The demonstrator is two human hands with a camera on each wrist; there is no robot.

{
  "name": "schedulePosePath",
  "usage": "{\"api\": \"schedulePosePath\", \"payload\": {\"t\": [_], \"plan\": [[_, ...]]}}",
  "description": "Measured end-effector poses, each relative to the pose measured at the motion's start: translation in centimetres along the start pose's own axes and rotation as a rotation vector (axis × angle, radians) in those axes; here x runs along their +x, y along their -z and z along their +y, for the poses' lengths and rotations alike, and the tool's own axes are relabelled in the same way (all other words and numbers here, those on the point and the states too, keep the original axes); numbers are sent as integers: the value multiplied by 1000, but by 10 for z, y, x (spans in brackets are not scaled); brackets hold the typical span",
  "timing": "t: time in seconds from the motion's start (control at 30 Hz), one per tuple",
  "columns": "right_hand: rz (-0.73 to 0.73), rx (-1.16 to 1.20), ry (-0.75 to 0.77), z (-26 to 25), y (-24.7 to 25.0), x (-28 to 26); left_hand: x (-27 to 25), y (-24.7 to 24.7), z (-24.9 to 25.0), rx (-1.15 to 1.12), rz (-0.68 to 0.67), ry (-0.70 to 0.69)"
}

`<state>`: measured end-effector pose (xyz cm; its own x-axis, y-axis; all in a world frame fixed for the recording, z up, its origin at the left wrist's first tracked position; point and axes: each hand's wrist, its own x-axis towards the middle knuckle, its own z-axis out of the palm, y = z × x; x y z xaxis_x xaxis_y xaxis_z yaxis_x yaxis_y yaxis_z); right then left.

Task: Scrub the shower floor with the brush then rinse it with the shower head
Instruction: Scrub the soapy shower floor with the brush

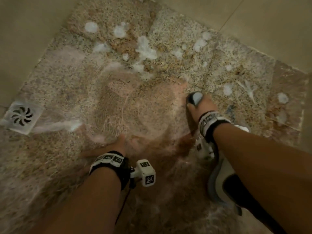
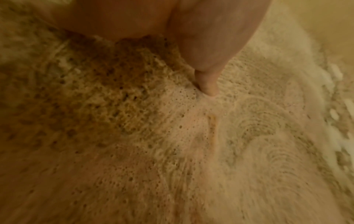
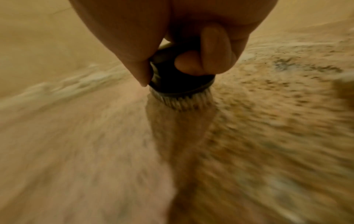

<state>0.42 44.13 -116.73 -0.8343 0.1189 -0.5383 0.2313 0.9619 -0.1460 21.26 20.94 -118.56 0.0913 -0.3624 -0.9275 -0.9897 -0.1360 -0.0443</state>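
My right hand [image 1: 200, 105] grips a small round scrub brush [image 1: 195, 98] with a dark body and a pale top, pressed down on the speckled stone shower floor [image 1: 177, 36]. In the right wrist view the fingers curl round the black brush [image 3: 180, 81], and its pale bristles [image 3: 182, 101] meet the wet floor. My left hand [image 1: 116, 144] rests flat on the soapy floor at lower centre. The left wrist view shows its thumb [image 2: 207, 86] pressing into thin foam [image 2: 182, 121]. Curved scrub marks [image 1: 118, 105] cover the middle of the floor. No shower head is in view.
A square metal drain [image 1: 22, 115] sits at the left edge. White foam blobs [image 1: 145, 48] dot the far part of the floor. Beige wall tiles [image 1: 261, 19] border the floor at the back. A grey and white sandal [image 1: 222, 183] stands under my right forearm.
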Motion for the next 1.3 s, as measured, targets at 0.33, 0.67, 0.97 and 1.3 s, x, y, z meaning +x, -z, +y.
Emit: {"api": "schedulePosePath", "payload": {"t": [0.33,0.67,0.97,1.3], "plan": [[-250,-215,412,-14,-57,-87,28,-4,-2,76,75,-36],[35,126,-55,-20,1,-9,8,3,1,140,17,-68],[-324,-274,401,27,-60,-129,7,6,0,180,2,-112],[-44,208,-25,8,-12,-47,-9,-1,7,171,61,-122]]}}
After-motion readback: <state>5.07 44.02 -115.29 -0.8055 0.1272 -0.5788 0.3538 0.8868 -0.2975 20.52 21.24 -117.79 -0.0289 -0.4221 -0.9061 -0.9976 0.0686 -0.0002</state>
